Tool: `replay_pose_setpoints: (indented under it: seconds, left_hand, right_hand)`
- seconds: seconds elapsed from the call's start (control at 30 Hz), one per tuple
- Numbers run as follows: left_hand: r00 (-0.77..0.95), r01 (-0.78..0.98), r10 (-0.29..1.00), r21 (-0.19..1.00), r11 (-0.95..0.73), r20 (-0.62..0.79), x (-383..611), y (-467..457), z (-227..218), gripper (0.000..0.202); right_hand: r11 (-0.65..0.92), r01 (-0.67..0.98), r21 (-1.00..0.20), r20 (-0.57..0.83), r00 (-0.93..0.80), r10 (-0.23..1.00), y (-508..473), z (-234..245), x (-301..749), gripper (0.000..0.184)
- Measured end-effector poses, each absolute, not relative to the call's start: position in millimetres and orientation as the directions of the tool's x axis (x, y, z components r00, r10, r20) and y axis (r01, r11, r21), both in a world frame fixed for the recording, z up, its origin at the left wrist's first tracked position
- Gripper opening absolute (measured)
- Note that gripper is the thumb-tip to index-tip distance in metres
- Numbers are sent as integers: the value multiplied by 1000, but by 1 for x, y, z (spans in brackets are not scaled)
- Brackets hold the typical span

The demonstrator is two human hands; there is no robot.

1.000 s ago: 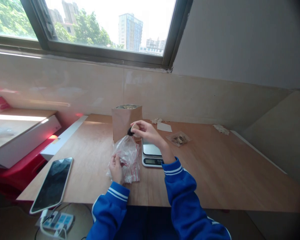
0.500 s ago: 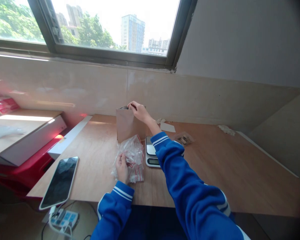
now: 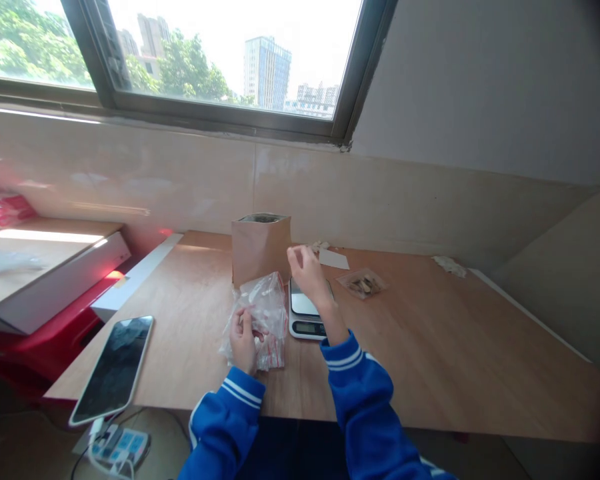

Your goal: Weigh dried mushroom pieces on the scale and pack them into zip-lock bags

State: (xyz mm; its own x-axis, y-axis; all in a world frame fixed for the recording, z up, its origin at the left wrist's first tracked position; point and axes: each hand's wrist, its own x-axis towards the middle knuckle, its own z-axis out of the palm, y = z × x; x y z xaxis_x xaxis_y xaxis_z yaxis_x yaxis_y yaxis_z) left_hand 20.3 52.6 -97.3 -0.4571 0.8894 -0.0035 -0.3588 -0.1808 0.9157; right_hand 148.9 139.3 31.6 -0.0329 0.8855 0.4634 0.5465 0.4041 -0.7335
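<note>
The person's left hand (image 3: 243, 341) is resting near the front of the wooden table (image 3: 430, 353), its fingers closing narrowly on a bundle of clear zip bags (image 3: 267, 320) with red-striped edges. The right hand (image 3: 307, 270) is lifting above the digital kitchen scale (image 3: 304, 310), wrist bent, fingers loosely curled and apart, holding nothing. Just behind the bags, a kraft paper pouch (image 3: 260, 250) is standing upright with its top open. The scale's display is lit, but its digits are too small to read. Blue sleeves (image 3: 357, 390) with white stripes are covering both forearms. A small clear tray of pale pieces (image 3: 363, 285) is sitting toward the far edge, and a smartphone (image 3: 113, 370) is lying at the left edge.
</note>
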Motion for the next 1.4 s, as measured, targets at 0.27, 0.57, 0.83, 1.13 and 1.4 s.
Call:
replay_pose_setpoints:
  seconds: [0.27,0.57,0.83,1.13,1.4]
  left_hand:
    - [-366,-90,907,962,-257,208,21,40,-92,41]
    - [-439,56,869,972,-229,230,11,31,-72,41]
    - [-486,209,840,965,-156,241,0,25,-66,37]
    - [-452,639,774,766,-66,443,-34,37,-76,50]
    - [51,926,917,326,-192,395,-13,57,-73,43]
  right_hand:
    - [129,211,-969,117,-69,991,96,-21,180,56]
    - [-44,-100,-994,-43,-8,999,64,-32,167,62]
    - [-172,-246,-954,-113,-238,965,38,-60,164,68]
    - [211,515,-831,411,311,857,109,-96,292,30]
    - [80,839,-538,566,290,772,158,-140,362,45]
